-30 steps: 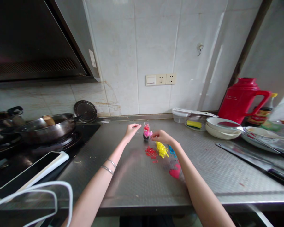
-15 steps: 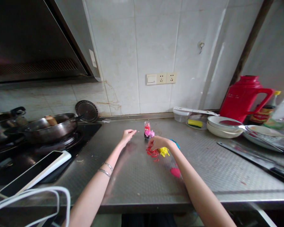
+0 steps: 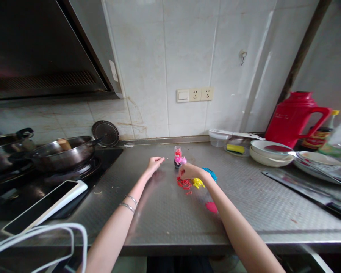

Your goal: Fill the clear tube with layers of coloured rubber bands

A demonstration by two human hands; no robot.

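My left hand [image 3: 154,165] hovers left of a small clear jar [image 3: 177,158], thumb and fingertips pressed together; anything between them is too small to make out. The jar stands upright with red, pink and black pieces inside and a pink piece against its side. My right hand [image 3: 190,171] reaches down in front of the jar, fingertips curled at a pile of red rubber bands [image 3: 184,184]. What they pinch is hidden. Beside that hand lie yellow bands [image 3: 198,183] and a blue pile [image 3: 210,174]. A flat pinkish-red piece [image 3: 211,207] lies near my right forearm.
Pans [image 3: 63,153] sit on the stove at left, with a white-edged device [image 3: 42,206] and white cable [image 3: 81,242] nearer me. To the right are a sponge [image 3: 235,149], stacked bowls [image 3: 269,157], a knife [image 3: 298,189] and a red thermos [image 3: 288,117].
My right hand and wrist have shifted slightly left, so more of the blue pile shows. My left hand keeps its pose. The whole view has moved a little.
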